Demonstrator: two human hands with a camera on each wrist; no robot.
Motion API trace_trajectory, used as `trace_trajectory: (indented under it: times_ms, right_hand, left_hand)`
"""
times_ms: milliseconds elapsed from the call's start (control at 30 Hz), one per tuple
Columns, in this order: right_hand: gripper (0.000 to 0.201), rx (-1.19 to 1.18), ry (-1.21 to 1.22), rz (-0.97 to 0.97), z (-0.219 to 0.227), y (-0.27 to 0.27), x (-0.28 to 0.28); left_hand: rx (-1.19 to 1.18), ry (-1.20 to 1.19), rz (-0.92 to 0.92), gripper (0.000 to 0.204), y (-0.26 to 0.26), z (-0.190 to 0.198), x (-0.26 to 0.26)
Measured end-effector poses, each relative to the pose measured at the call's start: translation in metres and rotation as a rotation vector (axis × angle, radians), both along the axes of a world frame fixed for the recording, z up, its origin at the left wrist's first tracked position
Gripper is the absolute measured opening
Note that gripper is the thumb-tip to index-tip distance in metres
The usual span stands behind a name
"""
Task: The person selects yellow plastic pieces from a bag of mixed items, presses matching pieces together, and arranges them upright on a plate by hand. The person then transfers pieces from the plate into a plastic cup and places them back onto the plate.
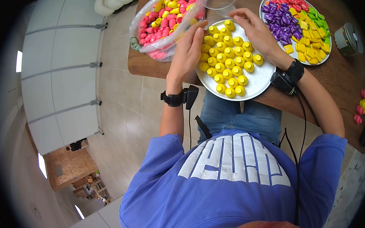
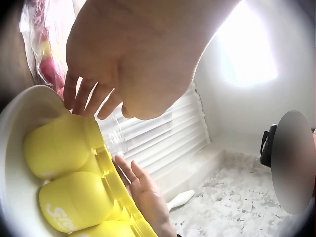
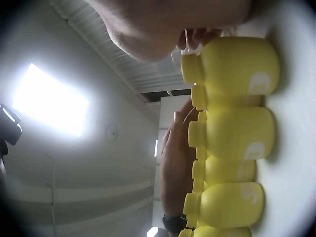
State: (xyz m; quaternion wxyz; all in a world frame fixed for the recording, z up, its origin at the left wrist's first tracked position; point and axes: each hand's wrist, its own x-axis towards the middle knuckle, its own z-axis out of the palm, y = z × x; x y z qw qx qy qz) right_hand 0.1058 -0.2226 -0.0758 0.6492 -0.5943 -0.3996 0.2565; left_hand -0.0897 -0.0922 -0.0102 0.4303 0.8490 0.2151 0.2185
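Observation:
A white plate bears many small yellow bottles, standing upright close together with their caps up. My left hand is at the plate's left side, its fingers extended beside the outer bottles. Over the far right rim, my right hand reaches inward with loosely bent fingers and nothing in its grasp. In the left wrist view, the left hand hangs above the yellow bottles, which carry white lettering. The right wrist view shows the left hand behind the row of bottles.
A clear plastic bag of pink and yellow pieces lies at the left. Beyond the plate is a clear plastic bowl. An oval plate of wrapped sweets and a lidded jar stand right. Several pink and yellow pieces lie far right.

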Motion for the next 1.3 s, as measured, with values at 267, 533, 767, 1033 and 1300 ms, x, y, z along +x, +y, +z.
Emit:
trace_trajectory:
  times_ms: [267,533,767,1033,1300]
  right_hand:
    - [0.031,-0.026,0.052,0.058,-0.002,-0.001,0.003]
    - [0.031,-0.054,0.032,0.068,0.003,-0.003,0.003]
    - [0.029,-0.04,0.023,0.105,0.002,-0.002,0.004]
    - [0.031,-0.084,-0.032,0.111,0.013,-0.007,-0.001]
    - [0.037,-0.013,-0.039,0.224,0.004,-0.003,0.0]
  left_hand:
    - [0.003,0.161,-0.088,0.048,-0.004,0.011,0.0]
    - [0.016,0.143,-0.094,0.046,-0.004,0.01,-0.002]
    - [0.003,0.142,-0.08,0.045,-0.003,0.009,-0.003]
    - [-0.005,0.138,-0.093,0.043,-0.001,0.005,-0.004]
    - [-0.082,0.058,-0.093,0.044,-0.016,0.002,-0.002]
